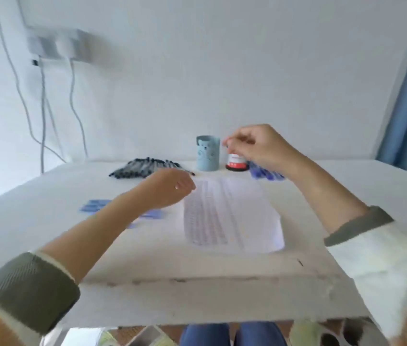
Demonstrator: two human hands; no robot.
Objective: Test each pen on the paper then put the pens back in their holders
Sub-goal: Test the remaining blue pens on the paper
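Two heaps of pens lie on the table (47, 208) outside their holders: dark pens (145, 167) just beyond the left hand (170, 188), and blue pens (267, 174) behind the wrist of the right hand (254, 146). The paper (229, 216) lies between the two forearms and is covered with rows of faint marks, so I judge that much of the testing is done. The light-blue bear holder (207, 154) stands just left of the right hand, and no pen shows above its rim. The red and black holder (236, 163) stands directly under the right hand. Putting the pens back seems mostly left to do.

The right hand has its fingertips drawn together above this holder, but blur hides whether it pinches a pen. The left hand hovers with curled fingers near the paper's far corner; I cannot tell if it holds something. Blurred blue pieces (95, 205) lie beside the left forearm.
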